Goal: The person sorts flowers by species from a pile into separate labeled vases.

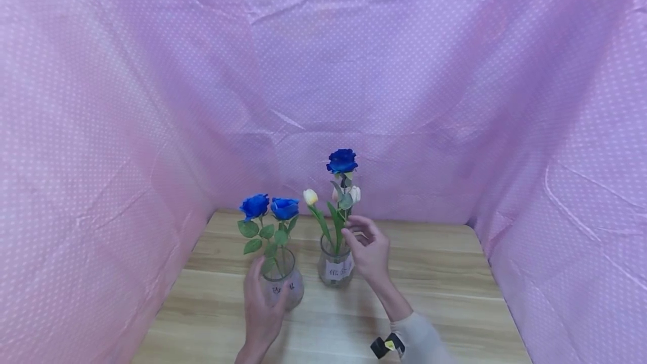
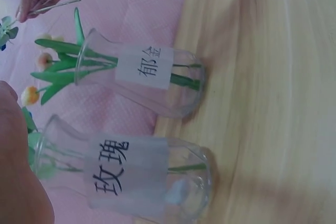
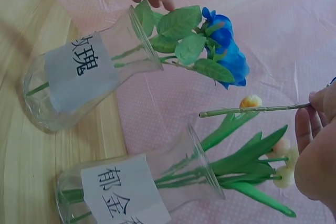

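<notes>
My right hand (image 1: pixel 371 251) pinches a blue rose (image 1: pixel 342 160) by its stem. The cut end of that stem (image 3: pixel 252 109) is raised outside the glass, beside the mouth of the tulip vase (image 2: pixel 184 100). White and yellowish tulips (image 1: pixel 310 197) with long green leaves stand in this vase. To its left is the rose vase (image 2: pixel 191 184), a clear glass holding two blue roses (image 1: pixel 285 208) with leafy stems. Around the near left side of that vase is my left hand (image 1: pixel 262 310), fingers spread near its mouth and leaves; contact is hard to tell.
Both vases stand on a light wooden table (image 1: pixel 424 274) and carry white paper labels (image 3: pixel 81 72) with handwritten black characters. Pink dotted cloth (image 1: pixel 354 72) hangs behind and on both sides. A black strap with a yellow mark (image 1: pixel 389 345) sits at my right wrist.
</notes>
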Demonstrator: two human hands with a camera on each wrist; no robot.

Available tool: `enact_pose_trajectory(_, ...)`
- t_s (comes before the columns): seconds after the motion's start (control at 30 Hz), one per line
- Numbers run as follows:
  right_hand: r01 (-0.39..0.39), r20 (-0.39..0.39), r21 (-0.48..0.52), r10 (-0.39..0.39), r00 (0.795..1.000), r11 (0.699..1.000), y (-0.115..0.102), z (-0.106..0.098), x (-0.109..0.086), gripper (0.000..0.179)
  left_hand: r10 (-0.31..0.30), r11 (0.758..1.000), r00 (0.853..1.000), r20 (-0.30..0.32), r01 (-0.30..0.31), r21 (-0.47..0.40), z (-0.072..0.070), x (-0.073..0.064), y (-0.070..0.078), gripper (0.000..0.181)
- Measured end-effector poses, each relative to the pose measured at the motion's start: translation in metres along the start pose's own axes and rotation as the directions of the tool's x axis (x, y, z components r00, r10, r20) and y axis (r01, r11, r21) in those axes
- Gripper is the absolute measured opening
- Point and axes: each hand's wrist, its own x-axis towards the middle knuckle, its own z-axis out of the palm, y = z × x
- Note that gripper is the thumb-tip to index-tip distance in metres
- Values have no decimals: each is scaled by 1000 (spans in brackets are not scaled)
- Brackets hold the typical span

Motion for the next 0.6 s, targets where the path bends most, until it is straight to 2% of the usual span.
enact_pose_trajectory(0.1, -13, 9, 4, 13, 1000, 1000, 0, 6, 0, 37, 20, 1000, 1000, -21, -20, -2, -2, -2, -6, 89)
enact_pose_trajectory(0.17, -26, 16, 4, 25, 1000, 1000, -1, 10, 0, 37, 1, 1000, 1000, -23, -1, 4, -3, -3, -8, 91)
enact_pose_trajectory(0.27, -44, 34, 3, 43, 998, 999, -2, 17, 0, 37, -78, 997, 997, -7, 78, 7, -4, -5, -9, 92)
enact_pose_trajectory(0.4, -51, 63, -8, 51, 997, 999, -3, 27, -1, 38, -211, 977, 977, 32, 211, -2, -4, -8, -11, 90)
enact_pose_trajectory(0.5, -48, 72, -3, 48, 996, 999, -3, 36, -1, 40, -275, 961, 959, 61, 277, -13, -3, -10, -14, 89)
enact_pose_trajectory(0.6, -50, 79, 18, 48, 996, 999, -5, 44, -1, 44, -311, 949, 947, 82, 313, -19, -2, -12, -17, 87)
